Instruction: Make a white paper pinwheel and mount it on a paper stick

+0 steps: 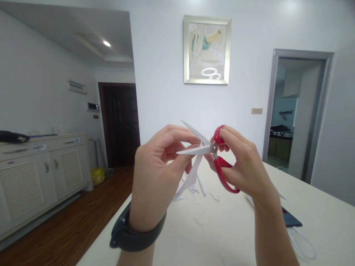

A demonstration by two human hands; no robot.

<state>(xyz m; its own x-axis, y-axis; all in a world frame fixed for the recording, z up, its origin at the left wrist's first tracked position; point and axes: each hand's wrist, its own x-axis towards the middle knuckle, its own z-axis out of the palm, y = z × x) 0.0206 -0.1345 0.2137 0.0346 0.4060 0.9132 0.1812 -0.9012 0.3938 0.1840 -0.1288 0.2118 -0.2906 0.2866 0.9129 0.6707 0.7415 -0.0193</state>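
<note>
My right hand (244,162) is closed around the red handles of a pair of scissors (226,175), thumb and fingers in the loops. Their metal blades are spread apart and point left, with a strip of white paper (193,177) between them near the pivot. My left hand (163,159), a dark band on its wrist, pinches the paper just behind the blades. The paper's lower end hangs down and tapers to the left. Part of the pinch is hidden behind the lower blade.
Beneath my hands, several thin white paper sticks (202,186) and small scraps (215,197) lie on the white table (183,236). A dark phone-like device (291,218) with a white cable (307,255) rests at the right. A cabinet (41,177) stands at the left.
</note>
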